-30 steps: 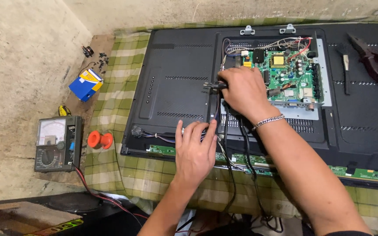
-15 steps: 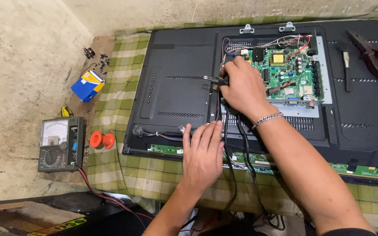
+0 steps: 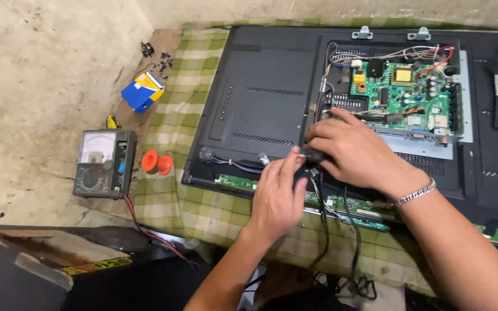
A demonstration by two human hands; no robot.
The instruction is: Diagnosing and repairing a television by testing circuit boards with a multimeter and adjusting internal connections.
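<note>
A black flat television (image 3: 260,92) lies face down on a green checked cloth (image 3: 203,213), its back panel open over a green circuit board (image 3: 404,95). My right hand (image 3: 355,152), a metal bracelet on its wrist, is closed on a black cable (image 3: 311,154) just left of the board. My left hand (image 3: 278,196) comes up from below, and its fingertips pinch the same cable end beside the right hand's fingers. More black cables (image 3: 324,230) run down over the television's lower edge towards me. The hands hide the exact point of contact.
An analogue multimeter (image 3: 104,164) sits on the floor at left, with a red lead (image 3: 145,227) trailing from it. Next to it lie an orange spool (image 3: 157,163), a blue and yellow box (image 3: 142,91) and loose screws (image 3: 159,57). A narrow green strip board (image 3: 234,182) lines the television's lower edge.
My right hand has come down from the board's upper left corner to the lower middle with the cable. My left hand has slid up and right to meet it. The view is now closer.
</note>
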